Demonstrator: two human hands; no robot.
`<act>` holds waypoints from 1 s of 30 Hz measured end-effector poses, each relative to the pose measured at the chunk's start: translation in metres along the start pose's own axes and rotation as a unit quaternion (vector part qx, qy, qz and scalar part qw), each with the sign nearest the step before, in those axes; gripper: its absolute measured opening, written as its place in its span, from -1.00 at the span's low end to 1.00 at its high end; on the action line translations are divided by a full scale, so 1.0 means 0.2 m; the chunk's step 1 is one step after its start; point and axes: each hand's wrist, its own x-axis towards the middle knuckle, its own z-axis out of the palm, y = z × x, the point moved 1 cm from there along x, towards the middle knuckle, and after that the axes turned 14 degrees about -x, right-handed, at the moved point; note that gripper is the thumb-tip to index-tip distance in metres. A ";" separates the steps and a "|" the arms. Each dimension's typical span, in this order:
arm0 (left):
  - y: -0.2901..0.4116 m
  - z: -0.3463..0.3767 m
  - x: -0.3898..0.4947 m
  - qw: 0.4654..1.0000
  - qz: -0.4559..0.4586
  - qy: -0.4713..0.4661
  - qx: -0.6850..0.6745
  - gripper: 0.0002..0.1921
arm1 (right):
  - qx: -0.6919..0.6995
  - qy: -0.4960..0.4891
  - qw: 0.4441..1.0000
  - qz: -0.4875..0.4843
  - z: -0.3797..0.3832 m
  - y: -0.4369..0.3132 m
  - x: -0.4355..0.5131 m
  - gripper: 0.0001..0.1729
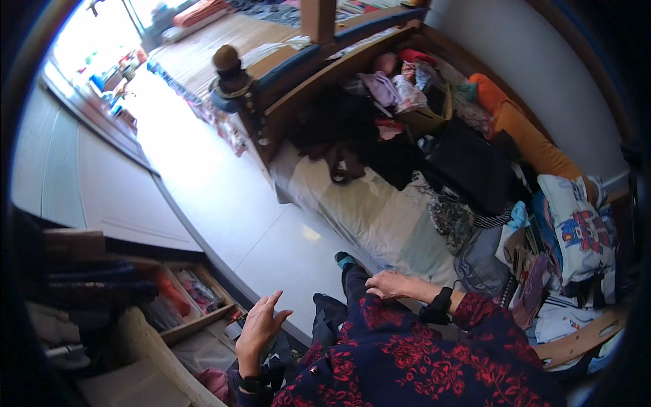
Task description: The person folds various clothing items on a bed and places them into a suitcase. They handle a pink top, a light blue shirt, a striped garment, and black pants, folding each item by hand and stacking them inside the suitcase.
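Observation:
My left hand [260, 328] is raised beside the drawer on the left, its thumb apart from the fingers and nothing in it. Over my leg, in dark trousers, hangs my right hand [390, 285] with bent fingers; its palm side is hidden and I see no object in it. Black bands circle both wrists. Nearest the left hand is a wooden drawer [224, 305] with packed items and a red cloth [172, 292]. Right of the right hand lies a bed [351, 203] with a pale patchwork sheet.
Heaped on the bed are dark clothes [335, 117], a black bag [473, 163], an orange bolster [534, 140] and a printed pillow [582, 229]. A wooden bedpost [239, 86] stands at the bed's far corner. White floor tiles [203, 168] run between bed and cabinet [127, 188].

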 end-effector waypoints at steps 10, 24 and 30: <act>0.16 0.34 0.54 0.984 -0.020 -0.177 0.015 -0.48 | 0.421 0.028 0.871 0.253 0.41 0.71 -0.04 -0.76; 0.43 0.62 1.36 0.978 -0.050 -0.203 0.019 -0.46 | 0.670 0.350 0.551 0.353 0.24 2.12 0.55 -0.71; 0.49 0.72 1.60 0.959 -0.123 -0.254 0.031 -0.47 | 0.587 0.335 0.613 0.409 0.07 2.22 0.78 -0.74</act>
